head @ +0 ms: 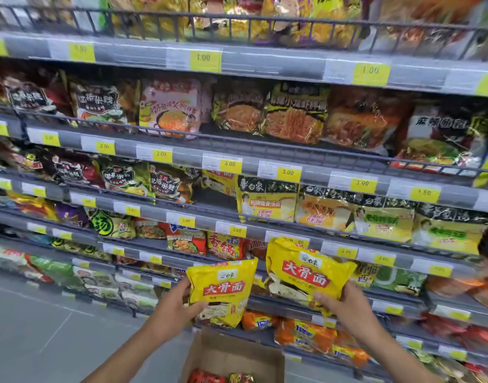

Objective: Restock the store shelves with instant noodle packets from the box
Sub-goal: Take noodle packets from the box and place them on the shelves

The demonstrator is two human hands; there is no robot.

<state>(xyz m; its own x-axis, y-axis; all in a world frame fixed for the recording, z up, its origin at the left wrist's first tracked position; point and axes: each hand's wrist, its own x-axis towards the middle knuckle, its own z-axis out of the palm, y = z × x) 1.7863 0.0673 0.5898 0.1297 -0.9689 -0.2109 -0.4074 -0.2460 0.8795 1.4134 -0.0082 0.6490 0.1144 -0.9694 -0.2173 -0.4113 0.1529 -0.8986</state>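
Fingers of left hand grip yellow packet; right hand, identical packet.

Two glossy, crinkled yellow plastic noodle packets at lower centre. Grey painted-metal shelves with wire rails fill the frame. Matt brown cardboard box at bottom centre. Smooth grey floor at lower left.

Box below my hands, before the shelves; left-hand packet above it, right-hand packet further right.
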